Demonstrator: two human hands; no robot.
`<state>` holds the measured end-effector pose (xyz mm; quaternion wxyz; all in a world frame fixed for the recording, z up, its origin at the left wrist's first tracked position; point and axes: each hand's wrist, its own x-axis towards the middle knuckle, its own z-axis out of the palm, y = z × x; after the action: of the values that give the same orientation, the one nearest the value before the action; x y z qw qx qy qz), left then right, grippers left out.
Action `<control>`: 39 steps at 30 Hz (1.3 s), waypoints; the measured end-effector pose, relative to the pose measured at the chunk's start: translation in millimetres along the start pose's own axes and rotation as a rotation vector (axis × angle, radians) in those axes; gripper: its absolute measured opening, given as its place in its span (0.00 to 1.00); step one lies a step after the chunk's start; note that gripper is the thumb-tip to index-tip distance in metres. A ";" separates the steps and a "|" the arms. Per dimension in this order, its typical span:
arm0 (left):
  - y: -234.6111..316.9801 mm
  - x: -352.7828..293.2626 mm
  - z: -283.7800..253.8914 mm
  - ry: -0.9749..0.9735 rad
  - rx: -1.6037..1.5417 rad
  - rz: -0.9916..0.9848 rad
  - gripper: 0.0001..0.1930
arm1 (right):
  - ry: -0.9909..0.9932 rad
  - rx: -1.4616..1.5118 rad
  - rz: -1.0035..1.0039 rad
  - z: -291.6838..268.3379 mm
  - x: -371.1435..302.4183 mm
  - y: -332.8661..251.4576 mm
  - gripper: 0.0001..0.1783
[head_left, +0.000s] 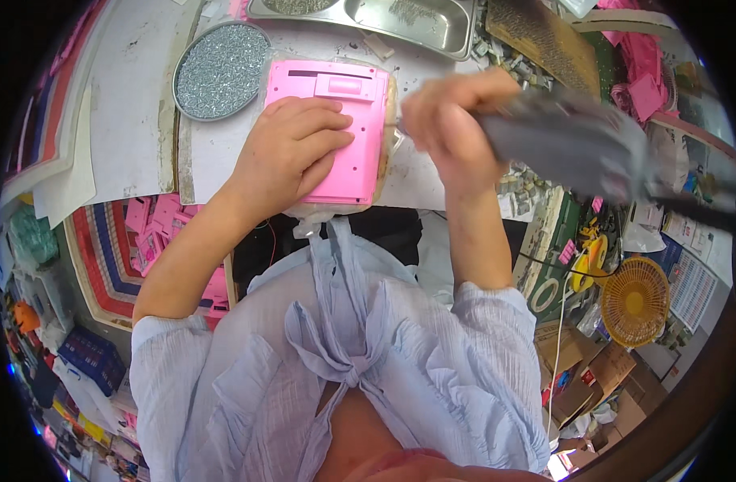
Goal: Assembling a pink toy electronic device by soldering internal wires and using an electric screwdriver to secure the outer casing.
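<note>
A pink plastic casing [348, 165], with a slot and a raised block near its far end and several small screw holes, lies on the white table. My left hand [295, 145] rests flat on its left side, fingers stretched over the surface. My right hand [456, 128] is wrapped round a dark grey electric screwdriver [560, 140], just right of the casing. Motion blurs the tool, which lies nearly level with its rear end to the right. Its tip is partly hidden by the hand.
A round dish of small screws [222, 72] stands left of the casing. Beyond it sits a steel tray [412, 24] holding small metal parts. Small parts lie loose near a brown board [544, 44]. A box of pink parts [155, 229] is at lower left, a yellow basket [635, 301] at right.
</note>
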<state>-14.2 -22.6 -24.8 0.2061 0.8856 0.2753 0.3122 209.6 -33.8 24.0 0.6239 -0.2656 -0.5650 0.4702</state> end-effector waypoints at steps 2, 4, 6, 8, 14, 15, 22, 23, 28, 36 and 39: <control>-0.3 -0.9 0.2 0.013 0.000 -0.008 0.10 | -0.023 0.118 0.024 5.0 -5.5 -23.8 0.07; 1.0 -3.8 -0.5 0.022 0.003 -0.011 0.10 | -0.037 0.106 0.098 10.5 -22.3 -25.6 0.09; 2.2 1.9 2.0 0.039 0.002 0.016 0.11 | -0.014 -0.018 0.113 10.2 -33.9 -14.1 0.11; 0.6 3.1 2.9 0.047 -0.083 -0.029 0.11 | -0.004 -0.033 0.116 11.4 -37.4 -10.6 0.12; -39.3 31.0 -5.8 0.064 0.289 -0.060 0.19 | 0.069 0.052 -0.034 22.4 -2.0 -49.0 0.13; -38.0 36.3 -7.3 0.082 0.345 0.015 0.20 | 0.110 -0.010 -0.110 12.9 2.7 -57.2 0.11; -50.8 -196.2 -115.3 1.127 0.139 -0.670 0.15 | 0.037 0.046 -0.164 -33.9 13.4 -92.7 0.13; -65.2 -268.3 -105.7 1.205 0.213 -0.917 0.13 | 0.054 0.038 -0.139 -32.4 14.1 -87.5 0.13; -54.5 -610.2 40.0 1.234 0.275 -2.121 0.32 | 0.059 0.144 0.005 -16.3 36.6 -35.4 0.13; -56.2 -227.1 -127.5 0.857 0.334 -0.735 0.17 | 0.086 0.004 0.007 -23.2 53.4 -50.2 0.16; -135.8 -118.5 -210.0 0.723 0.551 -0.507 0.08 | 0.090 0.022 0.096 -25.7 57.6 -50.8 0.28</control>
<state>-280.3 48.6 1.4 -0.0736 0.6480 0.6067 0.4545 244.1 1.2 88.3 0.6283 -0.3061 -0.5177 0.4934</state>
